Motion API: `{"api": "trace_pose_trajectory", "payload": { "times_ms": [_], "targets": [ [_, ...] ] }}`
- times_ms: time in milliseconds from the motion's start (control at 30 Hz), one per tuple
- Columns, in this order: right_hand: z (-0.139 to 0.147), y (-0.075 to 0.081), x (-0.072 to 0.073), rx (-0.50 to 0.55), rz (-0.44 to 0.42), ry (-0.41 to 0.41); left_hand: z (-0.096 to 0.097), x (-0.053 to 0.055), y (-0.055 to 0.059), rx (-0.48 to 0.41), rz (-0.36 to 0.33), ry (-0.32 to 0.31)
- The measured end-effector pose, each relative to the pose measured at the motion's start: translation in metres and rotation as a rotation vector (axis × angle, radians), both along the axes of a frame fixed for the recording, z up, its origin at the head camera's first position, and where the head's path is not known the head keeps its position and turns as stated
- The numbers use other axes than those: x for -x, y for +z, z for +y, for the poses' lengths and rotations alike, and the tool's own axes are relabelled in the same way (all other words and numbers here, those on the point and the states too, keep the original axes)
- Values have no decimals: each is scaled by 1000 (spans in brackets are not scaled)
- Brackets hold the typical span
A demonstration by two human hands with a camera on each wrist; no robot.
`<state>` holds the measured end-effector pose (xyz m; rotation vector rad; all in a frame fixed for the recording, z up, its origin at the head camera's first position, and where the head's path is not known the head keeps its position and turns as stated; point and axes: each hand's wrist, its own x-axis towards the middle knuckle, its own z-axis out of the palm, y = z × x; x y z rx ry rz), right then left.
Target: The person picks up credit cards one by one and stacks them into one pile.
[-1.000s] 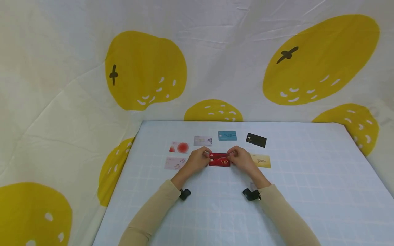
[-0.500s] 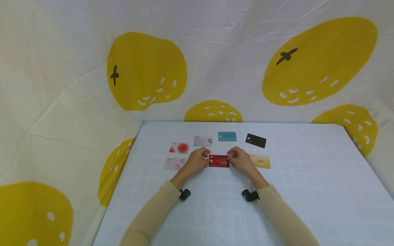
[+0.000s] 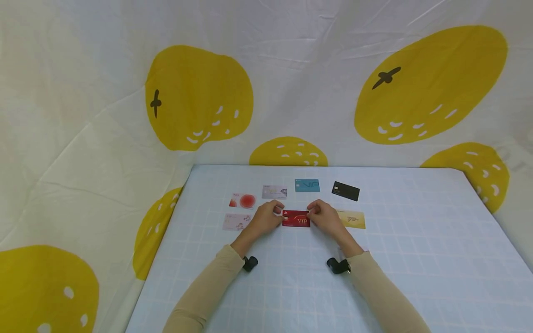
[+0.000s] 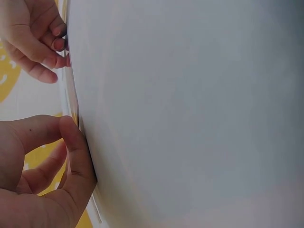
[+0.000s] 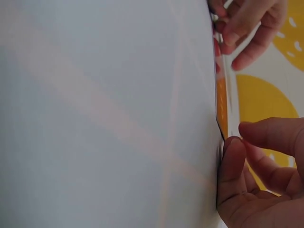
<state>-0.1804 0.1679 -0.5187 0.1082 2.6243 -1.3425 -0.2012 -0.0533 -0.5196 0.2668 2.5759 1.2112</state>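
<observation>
A red bank-style card point(image 3: 296, 219) marked VIP lies flat on the cloth between both hands in the head view. My left hand point(image 3: 267, 217) holds its left end, the thumb against the edge and the other fingers bent. At the opposite end, my right hand point(image 3: 326, 217) holds the card with its thumb on the edge, the index fingertip just above. Both wrist views see the table almost edge-on: the left hand point(image 4: 52, 166) and the right hand point(image 5: 261, 166) rest low there, and the card is mostly hidden.
Around the hands lie a pink card point(image 3: 236, 221), a white card with red circles point(image 3: 242, 200), a silver card point(image 3: 275, 192), a teal card point(image 3: 307, 185), a black card point(image 3: 345, 191) and a gold card point(image 3: 353, 219). A fruit-print sheet point(image 3: 291, 92) backs the table point(image 3: 416, 259).
The red card has gone from slightly tilted to lying flat, a little nearer the person. The fingertips have eased slightly off its upper edge; the other cards stay put.
</observation>
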Motion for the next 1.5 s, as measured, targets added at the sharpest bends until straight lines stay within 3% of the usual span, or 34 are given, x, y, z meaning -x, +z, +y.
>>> {"api": "trace_pose_trajectory", "payload": {
  "times_ms": [500,900,1133,1300,1500],
  "targets": [
    [-8,4,-2,20,52,11,-14,-11,9,-30,-6,25],
    [-32,14,1,54,113,81,-78,-18,9,-77,139,87],
    [-54,17,1,66,132,104,-114,-21,11,-85,149,166],
    [-73,17,1,95,158,147,-135,-23,13,-42,142,218],
    [-97,15,2,116,162,195,-153,-21,15,34,152,199]
  ]
}}
